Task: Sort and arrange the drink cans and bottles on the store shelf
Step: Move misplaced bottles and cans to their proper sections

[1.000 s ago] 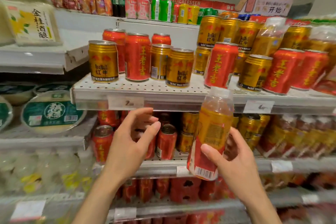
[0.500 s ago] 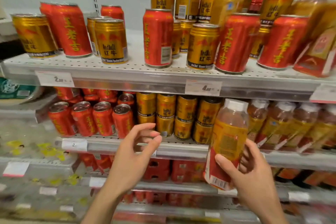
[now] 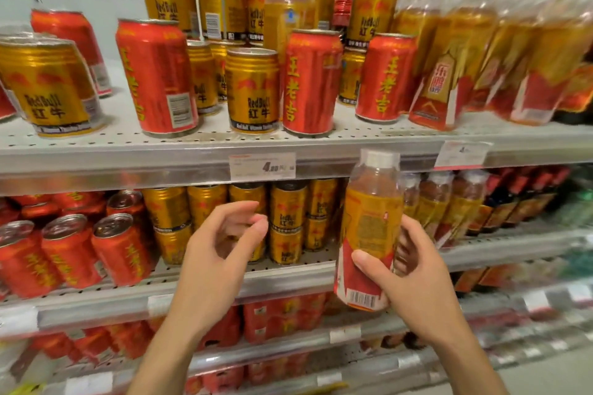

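A clear plastic bottle [image 3: 370,228] with a white cap, amber drink and a gold-and-red label is held nearly upright, tilted slightly right, in front of the lower shelf [image 3: 288,276]. On the upper shelf [image 3: 192,151], tall red cans [image 3: 157,77] and shorter gold cans [image 3: 252,91] are mixed together, all upright, with more gold cans stacked behind. Similar bottles [image 3: 449,51] are crowded at the right end of that shelf. On the lower shelf, red cans [image 3: 120,248] are grouped at the left, stacked gold cans [image 3: 285,221] in the middle, and bottles [image 3: 449,202] at the right.
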Motion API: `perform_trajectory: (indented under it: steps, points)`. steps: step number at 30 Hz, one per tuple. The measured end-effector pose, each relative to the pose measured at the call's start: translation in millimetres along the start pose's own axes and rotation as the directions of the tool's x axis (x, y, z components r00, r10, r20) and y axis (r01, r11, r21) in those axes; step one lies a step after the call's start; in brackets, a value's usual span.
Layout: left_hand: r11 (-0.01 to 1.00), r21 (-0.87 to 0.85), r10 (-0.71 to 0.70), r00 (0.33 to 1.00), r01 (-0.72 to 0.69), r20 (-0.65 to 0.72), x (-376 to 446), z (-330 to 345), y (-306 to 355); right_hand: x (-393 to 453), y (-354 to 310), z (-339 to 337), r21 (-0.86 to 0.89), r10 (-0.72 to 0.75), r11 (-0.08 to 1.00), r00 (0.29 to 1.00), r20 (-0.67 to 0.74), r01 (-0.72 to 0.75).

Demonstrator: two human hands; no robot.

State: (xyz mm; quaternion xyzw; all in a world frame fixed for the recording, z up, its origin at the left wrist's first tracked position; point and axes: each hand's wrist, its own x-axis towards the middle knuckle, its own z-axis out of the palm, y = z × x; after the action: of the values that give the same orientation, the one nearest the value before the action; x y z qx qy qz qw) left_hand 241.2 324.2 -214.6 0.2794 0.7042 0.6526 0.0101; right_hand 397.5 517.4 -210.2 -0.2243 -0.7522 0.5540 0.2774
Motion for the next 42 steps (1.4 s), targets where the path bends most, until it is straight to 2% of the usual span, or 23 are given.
perform_trajectory:
  steps: [8, 16, 21, 25, 28, 33, 35, 39, 42]
  points:
    - [0.998, -0.066, 0.019, 0.999, -0.017, 0.038, 15.4, 41.5, 4.6, 13.6, 1.6, -33.0, -0.034, -0.042, 0.999, 0.997, -0.064, 0.04]
    - [0.998, -0.028, 0.051, 0.997, -0.052, -0.051, 11.5, 100.5, 22.3, 42.2, 16.7, -93.3, -0.005, -0.104, 0.995, 0.994, 0.029, 0.104]
    - [0.997, -0.019, 0.066, 0.99, -0.069, -0.127, 6.4, 172.7, 45.1, 66.8, 30.1, -160.0, -0.011, -0.134, 0.991, 0.985, 0.108, 0.136]
    - [0.998, 0.004, 0.067, 0.99, -0.067, -0.121, 4.1, 230.1, 67.1, 84.1, 40.5, -214.8, -0.015, -0.141, 0.989, 0.979, 0.149, 0.145]
    - [0.996, 0.004, 0.092, 0.992, -0.092, -0.09, 5.3, 260.9, 87.7, 94.9, 41.4, -244.5, -0.019, -0.161, 0.986, 0.968, 0.191, 0.167]
    - [0.982, 0.101, 0.151, 0.987, -0.157, 0.063, 23.8, 293.6, 127.0, 112.9, 26.4, -268.1, -0.045, -0.234, 0.966, 0.934, 0.269, 0.254]
    - [0.974, 0.144, 0.154, 0.979, -0.173, 0.134, 34.7, 297.8, 139.4, 120.0, 14.7, -269.6, -0.024, -0.266, 0.957, 0.906, 0.328, 0.289]
    - [0.986, 0.057, 0.143, 0.97, -0.157, 0.198, 50.9, 292.2, 162.6, 133.1, -6.1, -263.8, 0.021, -0.334, 0.933, 0.843, 0.422, 0.359]
    - [0.978, 0.075, 0.174, 0.957, -0.196, 0.233, 58.3, 280.4, 174.6, 139.7, -18.0, -256.8, 0.022, -0.37, 0.91, 0.787, 0.493, 0.414]
